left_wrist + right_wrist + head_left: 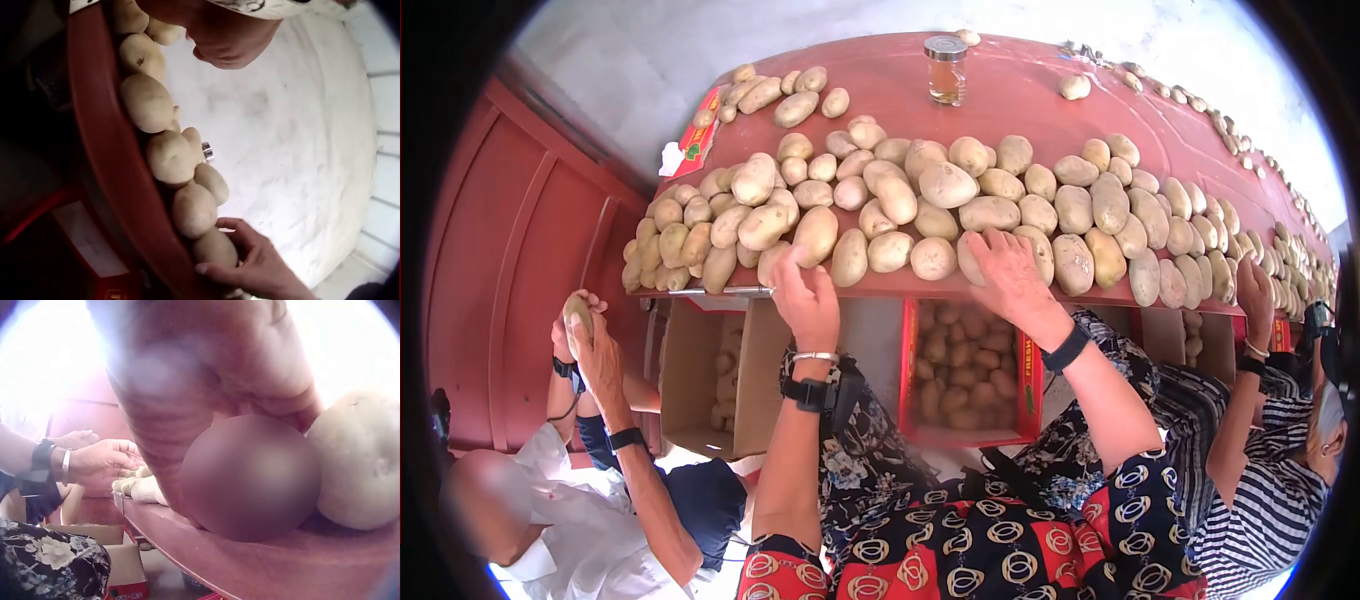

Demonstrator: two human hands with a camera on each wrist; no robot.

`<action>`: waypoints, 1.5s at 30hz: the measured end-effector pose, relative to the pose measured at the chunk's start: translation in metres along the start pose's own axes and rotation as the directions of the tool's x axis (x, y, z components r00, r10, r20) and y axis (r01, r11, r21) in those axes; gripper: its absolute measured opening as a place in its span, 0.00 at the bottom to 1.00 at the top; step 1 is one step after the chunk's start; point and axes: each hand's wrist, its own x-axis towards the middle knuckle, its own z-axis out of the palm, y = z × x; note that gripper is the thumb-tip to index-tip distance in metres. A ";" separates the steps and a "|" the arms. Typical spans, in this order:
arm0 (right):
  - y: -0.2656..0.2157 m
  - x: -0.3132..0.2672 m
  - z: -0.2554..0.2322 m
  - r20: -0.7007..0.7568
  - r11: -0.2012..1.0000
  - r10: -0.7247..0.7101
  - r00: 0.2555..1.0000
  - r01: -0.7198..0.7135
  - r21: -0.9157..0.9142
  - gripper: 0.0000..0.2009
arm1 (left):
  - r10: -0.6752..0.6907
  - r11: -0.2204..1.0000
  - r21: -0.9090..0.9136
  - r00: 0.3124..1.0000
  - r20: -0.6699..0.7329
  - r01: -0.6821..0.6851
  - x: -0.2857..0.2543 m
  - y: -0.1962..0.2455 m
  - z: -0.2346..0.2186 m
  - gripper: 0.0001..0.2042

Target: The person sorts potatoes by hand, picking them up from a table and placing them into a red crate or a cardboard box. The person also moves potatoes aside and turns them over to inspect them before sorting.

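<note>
On the table's front edge, my right hand grips a potato in the front row. The left wrist view shows the fingers and thumb of that right hand curved round the potato. In the right wrist view, the right palm covers it from above, with another potato close beside. My left hand hovers at the table edge, fingers loosely bent and holding nothing, near a large upright potato. Many more potatoes lie piled along the red table.
A glass jar of amber liquid stands behind the pile. Below the edge are a red box of potatoes and a cardboard box. On my left, a person holds a potato; another person sits on my right.
</note>
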 end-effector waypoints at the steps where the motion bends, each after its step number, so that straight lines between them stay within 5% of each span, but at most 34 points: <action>1: 0.000 -0.001 0.001 0.002 1.000 -0.002 1.000 0.002 0.000 0.32 | 0.002 0.999 0.039 0.995 0.096 -0.006 -0.004 -0.003 -0.001 0.20; 5: 0.000 0.001 0.000 -0.001 1.000 0.001 1.000 -0.001 0.000 0.33 | 0.239 0.962 0.093 0.956 0.169 -0.257 -0.007 0.014 0.014 0.23; 9: -0.001 0.000 -0.002 0.022 1.000 0.020 1.000 -0.020 0.012 0.32 | 0.162 0.941 0.205 0.890 0.427 -0.269 -0.004 0.035 0.034 0.30; 14: -0.001 -0.002 0.000 0.044 0.998 0.051 0.998 -0.052 0.024 0.30 | 0.090 0.914 0.305 0.865 0.493 -0.269 0.001 0.032 0.042 0.30; 19: -0.025 0.010 -0.015 -0.161 0.997 0.036 0.986 -0.047 -0.063 0.30 | 0.176 0.871 0.335 0.864 0.472 -0.360 -0.003 0.031 0.043 0.30; 22: -0.035 0.026 0.012 -0.106 0.999 -0.025 0.994 0.022 -0.032 0.17 | 0.174 0.857 0.360 0.866 0.469 -0.368 -0.006 0.025 0.048 0.31; 28: -0.041 0.039 0.021 0.037 1.000 -0.017 0.999 0.018 -0.020 0.17 | 0.198 0.832 0.383 0.861 0.469 -0.400 -0.008 0.027 0.048 0.30; 31: -0.039 0.044 0.004 0.058 0.992 0.001 0.998 -0.008 0.125 0.22 | 0.211 0.840 0.384 0.882 0.420 -0.384 -0.008 0.030 0.052 0.31; 33: -0.040 0.042 -0.030 0.058 0.912 0.166 0.984 -0.175 0.370 0.25 | 0.208 0.836 0.405 0.897 0.391 -0.371 -0.011 0.031 0.054 0.31; 34: -0.032 0.041 -0.031 0.060 0.913 0.160 0.985 -0.171 0.370 0.25 | 0.203 0.837 0.408 0.899 0.388 -0.365 -0.012 0.031 0.054 0.31; 36: -0.002 0.046 -0.036 -0.172 0.799 0.323 0.931 -0.171 0.576 0.25 | 0.196 0.826 0.417 0.887 0.419 -0.379 -0.010 0.032 0.053 0.30; 38: 0.034 0.052 -0.054 -0.176 0.713 0.417 0.892 -0.201 0.672 0.23 | 0.193 0.834 0.406 0.886 0.422 -0.375 -0.010 0.032 0.053 0.29; 40: 0.074 0.075 -0.049 -0.240 0.826 0.501 0.831 -0.378 0.418 0.21 | 0.222 0.820 0.420 0.891 0.395 -0.390 -0.011 0.032 0.054 0.29; 45: 0.110 0.112 -0.029 -0.209 0.875 0.451 0.868 -0.383 0.297 0.20 | 0.229 0.840 0.378 0.886 0.404 -0.389 -0.010 0.033 0.051 0.29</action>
